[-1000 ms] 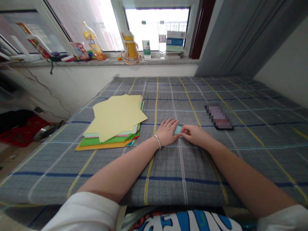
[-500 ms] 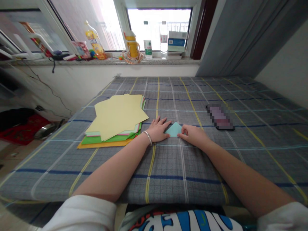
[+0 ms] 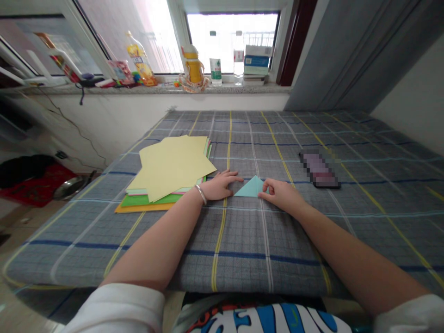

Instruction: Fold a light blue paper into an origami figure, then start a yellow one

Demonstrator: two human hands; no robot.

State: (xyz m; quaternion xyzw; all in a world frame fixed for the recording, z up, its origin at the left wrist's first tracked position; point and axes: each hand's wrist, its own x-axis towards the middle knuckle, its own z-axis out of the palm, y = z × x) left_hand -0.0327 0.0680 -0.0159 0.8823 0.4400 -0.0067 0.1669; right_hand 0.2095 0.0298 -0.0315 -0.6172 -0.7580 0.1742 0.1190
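Looks like folding mid-frame: right hand (image 3: pixel 280 192) pinching teal paper (image 3: pixel 250 188), left hand (image 3: pixel 218 185) beside it, fingers apart. Next probably needs careful lining-up.

Phone scrn (image 3: pixel 318 169) pixelated; R hand (image 3: pixel 281 193) hides pt of blue paper (image 3: pixel 249 189); shirt (image 3: pixel 272 318) cut @ btm.

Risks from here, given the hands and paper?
The right hand pinches one end of the light-blue paper triangle; the left hand seems off it, so the paper might skew.
The left hand is close to the paper stack, whose sheets sit askew; a sweep could scatter them.
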